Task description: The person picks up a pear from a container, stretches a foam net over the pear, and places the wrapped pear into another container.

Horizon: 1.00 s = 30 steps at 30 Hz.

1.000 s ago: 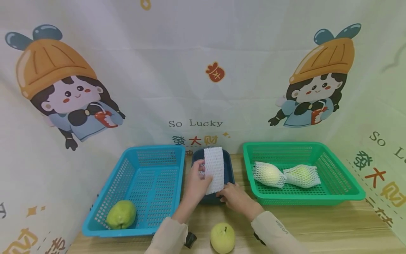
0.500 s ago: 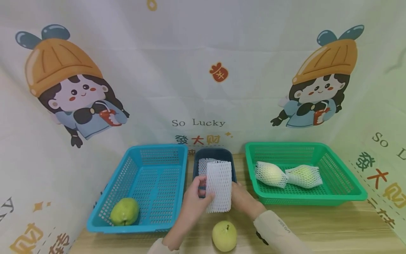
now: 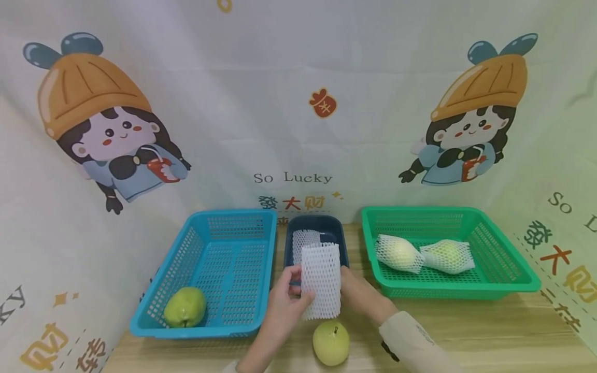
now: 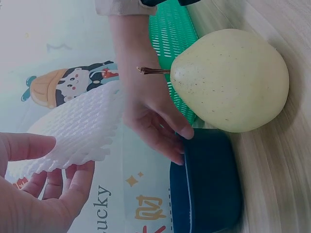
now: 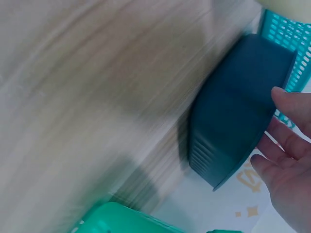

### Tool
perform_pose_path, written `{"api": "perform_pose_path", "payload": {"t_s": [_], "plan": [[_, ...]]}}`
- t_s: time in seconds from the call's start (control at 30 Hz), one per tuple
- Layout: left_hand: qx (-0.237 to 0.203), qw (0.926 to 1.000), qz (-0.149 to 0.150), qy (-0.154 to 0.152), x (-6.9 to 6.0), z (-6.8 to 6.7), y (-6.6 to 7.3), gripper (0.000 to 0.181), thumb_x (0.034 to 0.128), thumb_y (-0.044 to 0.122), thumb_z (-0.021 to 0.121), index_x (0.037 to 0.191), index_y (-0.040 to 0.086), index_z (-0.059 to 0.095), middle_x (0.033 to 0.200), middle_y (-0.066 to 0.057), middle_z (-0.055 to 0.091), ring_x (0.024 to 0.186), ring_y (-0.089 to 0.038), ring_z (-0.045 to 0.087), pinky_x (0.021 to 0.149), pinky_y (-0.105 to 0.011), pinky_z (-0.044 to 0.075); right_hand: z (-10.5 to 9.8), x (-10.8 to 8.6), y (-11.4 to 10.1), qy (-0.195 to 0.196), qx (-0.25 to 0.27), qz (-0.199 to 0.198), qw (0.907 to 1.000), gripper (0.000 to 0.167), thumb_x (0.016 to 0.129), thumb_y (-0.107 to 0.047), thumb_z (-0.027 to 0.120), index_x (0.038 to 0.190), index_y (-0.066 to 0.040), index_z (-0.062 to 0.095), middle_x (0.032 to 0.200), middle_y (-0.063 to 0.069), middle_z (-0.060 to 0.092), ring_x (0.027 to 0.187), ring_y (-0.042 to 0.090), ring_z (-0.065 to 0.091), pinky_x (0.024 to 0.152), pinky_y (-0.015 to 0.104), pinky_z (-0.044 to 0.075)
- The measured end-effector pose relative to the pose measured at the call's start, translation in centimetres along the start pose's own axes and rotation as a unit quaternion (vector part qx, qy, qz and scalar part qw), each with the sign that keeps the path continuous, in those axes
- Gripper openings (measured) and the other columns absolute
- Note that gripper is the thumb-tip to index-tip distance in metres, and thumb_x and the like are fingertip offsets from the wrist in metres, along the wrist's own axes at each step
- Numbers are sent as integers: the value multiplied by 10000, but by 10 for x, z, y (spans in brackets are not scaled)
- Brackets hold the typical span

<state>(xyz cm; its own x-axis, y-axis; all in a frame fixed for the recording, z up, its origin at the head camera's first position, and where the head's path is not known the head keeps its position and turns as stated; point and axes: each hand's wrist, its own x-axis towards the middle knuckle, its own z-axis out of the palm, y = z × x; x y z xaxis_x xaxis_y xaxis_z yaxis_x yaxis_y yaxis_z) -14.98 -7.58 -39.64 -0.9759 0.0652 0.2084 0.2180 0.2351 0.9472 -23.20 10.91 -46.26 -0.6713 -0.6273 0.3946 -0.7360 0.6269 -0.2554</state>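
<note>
A white foam net sleeve (image 3: 321,282) is pinched between thumb and fingers of my left hand (image 3: 285,303), flat and upright before the dark blue container (image 3: 333,224). Another foam net (image 3: 305,241) lies inside that container. My right hand (image 3: 366,296) is at the container's right side, its fingertips hidden by the sleeve in the head view. In the right wrist view, the thumb and fingers of that hand (image 5: 286,150) grip the container's rim (image 5: 291,68). Nearer the person, a yellow-green pear (image 3: 331,343) stands on the table, stem up, just below the sleeve.
At the left stands a blue basket (image 3: 140,331) with a green pear (image 3: 185,307) in its near left corner. The green basket (image 3: 452,292) at the right holds two net-wrapped fruits (image 3: 398,254). A printed cloth (image 3: 242,103) hangs behind.
My left hand has brought the foam sleeve from over the dark container towards the person, uncovering the net inside. My right hand has shifted from the container's near corner to its right side.
</note>
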Motion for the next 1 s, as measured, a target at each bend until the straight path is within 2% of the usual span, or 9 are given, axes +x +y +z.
{"api": "perform_pose_path", "payload": {"t_s": [0.2, 0.3, 0.4, 0.5, 0.57, 0.63, 0.77, 0.87, 1.0], "plan": [[-6, 10000, -82, -14, -4, 0, -1, 454, 770, -8, 670, 1188, 6, 493, 1075, -184, 556, 851, -218, 612, 669, -225, 537, -8, -17, -7, 241, 87, 382, 9989, 269, 862, -26, 598, 1129, -56, 615, 1105, 84, 620, 1036, 227, 564, 886, 367, 481], [0, 10000, -49, -69, -6, 0, -2, 462, 771, -1, 675, 1195, 9, 490, 1095, -190, 552, 871, -233, 619, 678, -231, 541, -17, -26, -16, 153, 580, 786, 9951, 330, 826, 60, 561, 1148, -9, 589, 1148, 125, 602, 1089, 281, 561, 906, 412, 481], [-23, 9999, 5, -152, -7, 0, -3, 459, 772, -2, 677, 1193, 11, 492, 1117, -194, 550, 889, -235, 618, 702, -227, 542, -27, -36, -25, 24, 1490, 1142, 9822, 397, 792, 112, 500, 1176, 25, 550, 1156, 157, 596, 1075, 326, 569, 883, 429, 495], [-117, 9997, 66, -223, -9, 2, -5, 450, 774, -12, 675, 1186, 11, 495, 1125, -201, 549, 899, -237, 612, 720, -219, 537, -38, -45, -32, 66, 2382, 1230, 9634, 392, 797, 120, 475, 1179, 56, 535, 1129, 194, 606, 1015, 349, 590, 836, 390, 526], [-182, 9994, 128, -262, -10, 3, -6, 446, 773, -22, 673, 1180, 10, 496, 1122, -205, 550, 901, -242, 612, 722, -214, 535, -43, -50, -36, 103, 2687, 1204, 9556, 361, 808, 110, 488, 1164, 71, 538, 1094, 207, 617, 975, 349, 601, 806, 350, 537], [-237, 9992, 177, -280, -11, 4, -7, 440, 771, -30, 673, 1173, 9, 498, 1112, -209, 553, 900, -253, 615, 721, -212, 534, -47, -54, -37, 41, 2709, 1160, 9556, 337, 811, 98, 512, 1145, 75, 551, 1072, 202, 627, 944, 331, 610, 786, 318, 541], [-356, 9986, 165, -344, -12, 7, -8, 431, 770, -44, 671, 1164, -1, 501, 1096, -213, 553, 900, -252, 617, 725, -214, 536, -43, -64, -37, -672, 2722, 1192, 9525, 356, 794, 67, 570, 1150, 68, 541, 1066, 184, 610, 942, 329, 601, 800, 312, 528], [-418, 9983, 132, -393, -14, 10, -9, 427, 770, -48, 667, 1162, -8, 502, 1098, -212, 550, 893, -231, 607, 729, -210, 533, -33, -72, -36, -1264, 3064, 1274, 9348, 457, 793, -22, 652, 1215, 43, 491, 1123, 163, 572, 976, 318, 581, 831, 322, 512], [-439, 9976, 152, -511, -16, 13, -10, 417, 778, -45, 660, 1161, -8, 502, 1110, -207, 551, 904, -226, 604, 737, -207, 530, -18, -79, -37, -1444, 3605, 1327, 9119, 673, 774, -178, 734, 1324, 7, 392, 1225, 154, 518, 1023, 240, 556, 861, 303, 497]]}}
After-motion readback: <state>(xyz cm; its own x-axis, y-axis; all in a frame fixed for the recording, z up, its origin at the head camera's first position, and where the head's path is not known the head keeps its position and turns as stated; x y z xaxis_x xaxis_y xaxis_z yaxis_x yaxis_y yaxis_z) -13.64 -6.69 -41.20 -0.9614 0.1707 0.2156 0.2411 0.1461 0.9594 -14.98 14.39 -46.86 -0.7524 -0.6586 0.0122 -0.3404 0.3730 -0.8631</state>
